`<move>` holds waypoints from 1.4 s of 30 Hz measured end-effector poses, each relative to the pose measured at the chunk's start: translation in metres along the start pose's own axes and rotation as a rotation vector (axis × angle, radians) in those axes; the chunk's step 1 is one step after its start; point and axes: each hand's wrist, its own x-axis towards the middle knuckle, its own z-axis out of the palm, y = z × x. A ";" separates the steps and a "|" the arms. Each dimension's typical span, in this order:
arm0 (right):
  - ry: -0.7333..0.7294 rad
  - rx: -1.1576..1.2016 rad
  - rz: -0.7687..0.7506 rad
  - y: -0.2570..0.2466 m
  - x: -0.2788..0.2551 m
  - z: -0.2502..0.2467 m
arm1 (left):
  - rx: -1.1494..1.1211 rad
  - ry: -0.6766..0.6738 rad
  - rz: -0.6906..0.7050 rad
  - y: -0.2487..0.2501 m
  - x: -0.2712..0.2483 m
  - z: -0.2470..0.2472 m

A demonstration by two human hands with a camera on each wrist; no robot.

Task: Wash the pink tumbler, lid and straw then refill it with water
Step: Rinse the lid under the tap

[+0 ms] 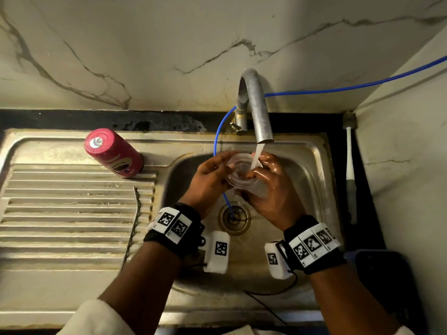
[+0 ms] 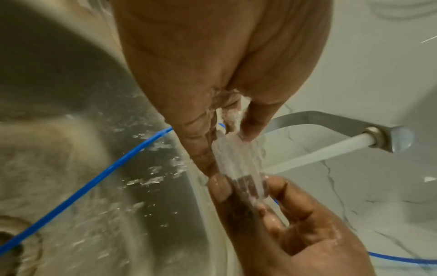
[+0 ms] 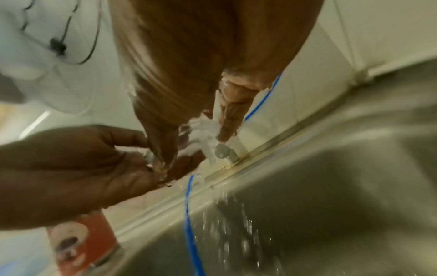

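Both hands hold a clear round lid [image 1: 239, 176] under the running tap [image 1: 256, 105], over the sink bowl [image 1: 312, 180]. My left hand [image 1: 221, 166] pinches its left rim. The wet right hand [image 1: 263, 174] grips the right side, fingers curled over the rim. Water [image 1: 257, 154] falls onto the lid. Seen edge-on in the left wrist view, the lid [image 2: 238, 164] sits between the fingers of both hands. The pink tumbler [image 1: 113, 155] stands upside down on the drainboard at the left, also seen as the tumbler [image 3: 82, 242]. A thin straw-like rod [image 1: 135, 213] lies on the drainboard.
A blue hose [image 1: 338, 87] runs from the right wall past the tap down into the drain [image 1: 234, 216]. A long-handled brush [image 1: 350, 175] lies on the dark counter right of the sink. The ribbed drainboard [image 1: 72, 213] spreads to the left. A marble wall stands behind.
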 end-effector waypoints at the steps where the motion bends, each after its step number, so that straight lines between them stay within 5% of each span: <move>1: -0.005 -0.029 -0.001 0.004 -0.002 -0.003 | 0.009 -0.011 0.003 0.000 0.001 0.002; 7: 0.209 0.043 0.142 0.003 0.011 -0.018 | 0.116 0.049 0.040 0.014 0.009 0.010; 12: 0.066 0.139 0.294 -0.008 0.020 -0.011 | 0.231 0.197 0.116 0.029 0.027 -0.007; 16: 0.071 0.776 0.694 -0.004 0.021 -0.003 | 0.305 0.166 0.130 0.040 0.037 -0.004; 24: 0.149 1.286 0.915 -0.012 0.022 0.000 | 0.256 0.106 0.123 0.044 0.047 0.018; 29: 0.122 0.968 0.819 -0.018 0.014 -0.005 | 0.330 -0.005 0.102 0.045 0.044 0.026; 34: 0.239 0.049 0.076 -0.030 -0.003 -0.030 | 0.403 -0.041 0.168 0.035 0.046 0.018; 36: 0.136 -0.257 0.092 -0.018 -0.013 -0.020 | 0.453 0.000 0.218 0.029 0.043 0.012; 39: -0.202 -0.437 0.373 0.001 -0.034 -0.002 | 0.534 0.068 0.238 0.013 0.032 0.001; 42: 0.046 -0.234 0.217 0.004 -0.048 -0.003 | 0.625 0.040 0.190 -0.004 0.016 -0.013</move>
